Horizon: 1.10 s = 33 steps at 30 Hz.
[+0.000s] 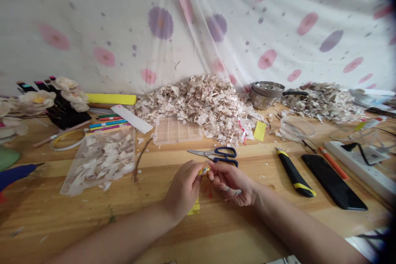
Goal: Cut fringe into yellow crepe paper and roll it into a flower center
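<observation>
I watched my left hand (184, 187) and right hand (230, 181) meet low over the wooden table (46, 214). Both had their fingers curled in, and together they pinched one small yellow piece (204, 170) between the fingertips. A second yellow scrap (194, 208) lay on the table, partly under the left hand.

Just beyond the hands lay one pair of blue-handled scissors (216, 154), closed, with the blades pointing left. To the right, one black-and-yellow knife (295, 175), one black phone (332, 181) lying screen up and one orange pen (334, 163) sat side by side, near but apart. Past them was one white power strip (361, 165) with a black plug in it; its label was too blurred for me to read.

To the left lay one clear bag of pale petals (100, 161), and behind the scissors one clear plastic box (177, 130). One yellow note (260, 130) lay beside the big heap of shreds (198, 103), and a second, smaller heap (321, 99) sat far right. Between the two heaps stood two metal bowls (264, 94), one inside the other, with one glass dish (297, 128) in front of them.

At far left I counted about four coloured markers (108, 123), one long yellow box (111, 99) and three pale paper flowers (46, 99).
</observation>
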Each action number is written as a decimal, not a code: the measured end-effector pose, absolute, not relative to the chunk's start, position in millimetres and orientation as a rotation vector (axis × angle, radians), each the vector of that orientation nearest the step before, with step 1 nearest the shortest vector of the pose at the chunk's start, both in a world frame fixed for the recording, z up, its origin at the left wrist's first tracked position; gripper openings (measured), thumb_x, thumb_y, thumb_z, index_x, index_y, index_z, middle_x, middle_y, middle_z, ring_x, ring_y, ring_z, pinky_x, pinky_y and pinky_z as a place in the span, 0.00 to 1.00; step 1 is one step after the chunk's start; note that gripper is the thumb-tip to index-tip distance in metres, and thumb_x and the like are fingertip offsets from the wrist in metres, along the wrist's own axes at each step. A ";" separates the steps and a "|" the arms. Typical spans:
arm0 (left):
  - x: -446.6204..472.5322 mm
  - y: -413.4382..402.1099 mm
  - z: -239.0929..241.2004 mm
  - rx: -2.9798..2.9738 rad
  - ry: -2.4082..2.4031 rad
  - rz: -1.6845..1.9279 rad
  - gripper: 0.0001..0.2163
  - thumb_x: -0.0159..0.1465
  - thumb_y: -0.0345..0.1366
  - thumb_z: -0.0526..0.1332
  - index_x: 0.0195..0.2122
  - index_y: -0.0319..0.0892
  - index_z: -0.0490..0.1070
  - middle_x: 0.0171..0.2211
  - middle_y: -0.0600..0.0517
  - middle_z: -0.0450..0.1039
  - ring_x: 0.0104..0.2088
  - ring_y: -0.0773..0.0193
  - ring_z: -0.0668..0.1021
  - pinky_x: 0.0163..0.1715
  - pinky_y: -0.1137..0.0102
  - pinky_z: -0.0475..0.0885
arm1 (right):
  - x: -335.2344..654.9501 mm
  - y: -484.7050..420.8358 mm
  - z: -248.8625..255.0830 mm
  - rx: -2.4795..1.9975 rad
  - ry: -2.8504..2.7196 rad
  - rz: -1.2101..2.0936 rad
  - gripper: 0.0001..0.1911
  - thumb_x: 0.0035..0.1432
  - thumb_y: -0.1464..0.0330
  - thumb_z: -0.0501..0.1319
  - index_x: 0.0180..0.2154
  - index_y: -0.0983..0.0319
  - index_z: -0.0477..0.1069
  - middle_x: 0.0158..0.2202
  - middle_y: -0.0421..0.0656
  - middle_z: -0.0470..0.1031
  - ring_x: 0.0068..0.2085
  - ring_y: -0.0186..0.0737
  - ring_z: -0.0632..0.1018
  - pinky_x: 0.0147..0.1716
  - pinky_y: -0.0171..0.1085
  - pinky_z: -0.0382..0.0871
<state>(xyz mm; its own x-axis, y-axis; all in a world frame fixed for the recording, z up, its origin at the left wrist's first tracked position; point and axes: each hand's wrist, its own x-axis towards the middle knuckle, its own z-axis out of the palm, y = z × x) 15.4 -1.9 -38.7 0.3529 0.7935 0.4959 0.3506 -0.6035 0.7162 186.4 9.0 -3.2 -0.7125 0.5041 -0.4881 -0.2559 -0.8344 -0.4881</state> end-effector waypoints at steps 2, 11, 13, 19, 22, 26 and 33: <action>14.9 -2.1 -39.7 2.153 0.969 1.195 0.10 0.63 0.21 0.51 0.36 0.42 0.66 0.33 0.50 0.70 0.37 0.62 0.72 0.37 0.69 0.66 | 186.6 8.7 -3.5 -0.864 -0.538 2.516 0.25 0.69 0.63 0.39 0.26 0.64 0.64 0.10 0.36 0.63 0.07 0.25 0.57 0.04 0.22 0.45; 14.1 -3.4 -35.2 2.258 0.924 1.234 0.14 0.59 0.17 0.50 0.36 0.43 0.65 0.32 0.50 0.70 0.36 0.61 0.72 0.36 0.68 0.67 | 185.9 8.3 -0.4 -0.916 -0.508 2.516 0.25 0.68 0.64 0.40 0.24 0.65 0.65 0.09 0.37 0.63 0.06 0.25 0.57 0.03 0.21 0.47; 14.0 -4.0 -34.5 2.271 0.926 1.233 0.12 0.60 0.19 0.50 0.36 0.43 0.66 0.32 0.51 0.70 0.35 0.61 0.72 0.36 0.68 0.67 | 186.0 8.1 -1.0 -0.928 -0.501 2.525 0.24 0.68 0.65 0.40 0.24 0.65 0.64 0.09 0.37 0.63 0.07 0.25 0.58 0.03 0.21 0.47; 13.9 -4.4 -33.0 2.273 1.005 1.168 0.08 0.64 0.25 0.52 0.34 0.43 0.66 0.30 0.50 0.70 0.34 0.60 0.71 0.35 0.66 0.66 | 187.5 9.3 -0.3 -0.944 -0.536 2.516 0.18 0.65 0.71 0.43 0.25 0.64 0.64 0.10 0.35 0.63 0.07 0.25 0.59 0.03 0.21 0.47; 14.3 -3.3 -32.8 2.237 1.042 1.177 0.07 0.64 0.26 0.52 0.33 0.42 0.66 0.30 0.50 0.70 0.34 0.60 0.71 0.35 0.66 0.66 | 186.7 8.8 1.5 -1.027 -0.588 2.445 0.16 0.65 0.69 0.46 0.26 0.64 0.64 0.10 0.34 0.62 0.07 0.25 0.59 0.04 0.21 0.48; 14.9 -2.0 -31.5 2.245 1.038 1.181 0.08 0.64 0.24 0.52 0.34 0.43 0.66 0.30 0.51 0.70 0.34 0.61 0.71 0.35 0.67 0.66 | 185.4 7.3 2.5 -1.068 -0.652 2.372 0.17 0.66 0.67 0.46 0.26 0.64 0.64 0.10 0.34 0.63 0.07 0.24 0.60 0.04 0.21 0.48; 15.2 -1.9 -31.3 2.260 1.061 1.177 0.09 0.62 0.23 0.52 0.34 0.43 0.66 0.29 0.51 0.71 0.33 0.60 0.72 0.35 0.67 0.67 | 185.6 8.1 1.0 -1.071 -0.661 2.347 0.16 0.65 0.67 0.49 0.27 0.65 0.65 0.11 0.33 0.64 0.07 0.23 0.58 0.05 0.21 0.47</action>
<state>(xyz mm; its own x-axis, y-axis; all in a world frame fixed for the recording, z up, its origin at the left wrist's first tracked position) 15.2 -1.9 -31.3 0.3645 0.7657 0.5299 0.4479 -0.6431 0.6211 185.6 8.1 1.0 -0.5824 0.5939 -0.5551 -0.2172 -0.7717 -0.5978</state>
